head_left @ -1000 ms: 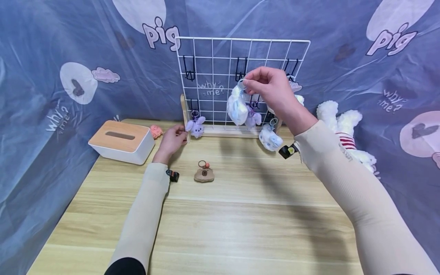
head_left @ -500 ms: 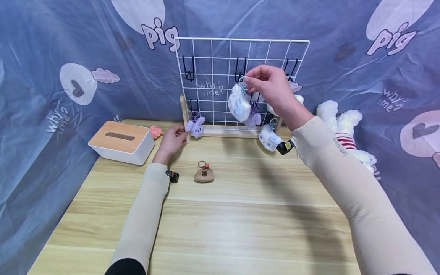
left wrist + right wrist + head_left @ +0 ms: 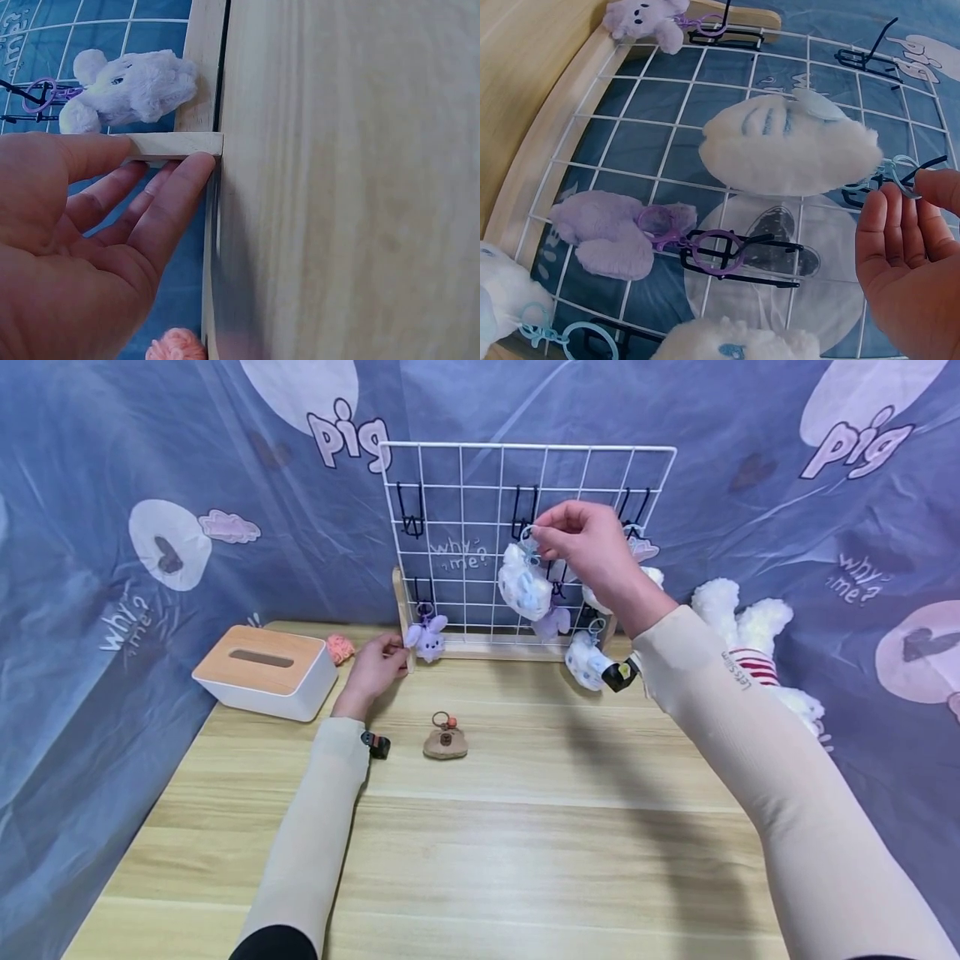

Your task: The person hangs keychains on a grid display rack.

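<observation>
My right hand (image 3: 588,543) pinches the light-blue ring of a white and blue plush keychain (image 3: 524,583) in front of the wire grid rack (image 3: 480,467). In the right wrist view, that ring (image 3: 906,166) is at the tip of a black hook (image 3: 934,166); whether the hook passes through it I cannot tell. My left hand (image 3: 375,667) holds the wooden foot (image 3: 176,144) of the rack between thumb and fingers. Beside it a purple rabbit plush keychain (image 3: 427,638) hangs from a lower hook. Another purple plush keychain (image 3: 615,229) hangs below the white one.
A brown bear-like keychain (image 3: 446,742) lies on the table (image 3: 480,860). At left stand a tissue box (image 3: 262,672) and a coral yarn-like piece (image 3: 341,648). Another white-blue plush (image 3: 585,660) hangs lower right. A white stuffed toy (image 3: 757,652) lies right. An upper-left hook (image 3: 412,518) holds nothing.
My right hand has moved slightly up, and the white plush keychain has swung a little, its lower end shifting right. My left hand stays on the wooden foot.
</observation>
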{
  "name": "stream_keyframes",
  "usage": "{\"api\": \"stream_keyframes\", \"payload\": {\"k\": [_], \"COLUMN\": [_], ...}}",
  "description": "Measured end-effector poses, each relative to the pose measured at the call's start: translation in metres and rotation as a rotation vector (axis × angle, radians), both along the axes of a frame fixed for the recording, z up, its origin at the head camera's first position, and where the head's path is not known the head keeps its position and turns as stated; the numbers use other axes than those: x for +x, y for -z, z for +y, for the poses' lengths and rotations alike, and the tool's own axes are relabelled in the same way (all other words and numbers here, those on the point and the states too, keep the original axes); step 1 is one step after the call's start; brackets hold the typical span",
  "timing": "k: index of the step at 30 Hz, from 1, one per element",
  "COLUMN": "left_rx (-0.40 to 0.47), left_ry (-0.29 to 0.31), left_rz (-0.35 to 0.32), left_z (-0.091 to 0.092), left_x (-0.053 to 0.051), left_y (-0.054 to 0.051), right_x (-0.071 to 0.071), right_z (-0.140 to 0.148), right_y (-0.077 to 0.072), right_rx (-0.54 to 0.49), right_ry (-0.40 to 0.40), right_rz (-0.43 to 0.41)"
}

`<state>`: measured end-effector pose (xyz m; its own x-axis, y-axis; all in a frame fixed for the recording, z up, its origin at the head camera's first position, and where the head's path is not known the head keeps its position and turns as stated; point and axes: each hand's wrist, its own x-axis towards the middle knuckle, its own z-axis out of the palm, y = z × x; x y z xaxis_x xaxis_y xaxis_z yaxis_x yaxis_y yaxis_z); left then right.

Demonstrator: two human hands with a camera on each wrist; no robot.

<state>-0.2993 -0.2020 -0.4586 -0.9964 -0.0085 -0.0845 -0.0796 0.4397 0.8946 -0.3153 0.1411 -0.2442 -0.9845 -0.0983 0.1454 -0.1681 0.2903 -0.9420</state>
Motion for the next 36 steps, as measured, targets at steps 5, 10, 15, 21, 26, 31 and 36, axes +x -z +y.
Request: {"api": "stream_keyframes", "payload": {"k": [5,10,15,21,26,31,36], "left_rx": [-0.006,-0.002,0.001,0.011,0.023,0.021,0.028], "left_ry": [-0.002,-0.003,-0.002,0.001,0.004,0.006,0.003], "left_rz": [0.002,0.002,0.004,-0.002,-0.006,-0.001,0.007], "left_z": [0.0,0.0,0.0,-0.001,-0.002,-0.001,0.0], "left_x": [0.0,0.001,0.001,0.0,-0.001,-0.001,-0.001], "left_y": [0.002,0.004,0.004,0.002,0.002,0.002,0.002], "right_x": [-0.003,-0.006,-0.009,-0.011,-0.012,-0.012,-0.01], "right_z": [-0.004,-0.007,-0.009,-0.013,-0.015,-0.015,-0.016], "right_y": [0.002,0.005,0.008,0.009,0.01,0.013,0.013], "right_rx": [-0.019,-0.037,-0.067,-0.093,-0.106,-0.119,-0.135], "right_ry": [0.005,0.017,0.036,0.063,0.083,0.091,0.085], "right_rz": [-0.007,-0.015,-0.022,-0.025,-0.003,0.001,-0.016]}}
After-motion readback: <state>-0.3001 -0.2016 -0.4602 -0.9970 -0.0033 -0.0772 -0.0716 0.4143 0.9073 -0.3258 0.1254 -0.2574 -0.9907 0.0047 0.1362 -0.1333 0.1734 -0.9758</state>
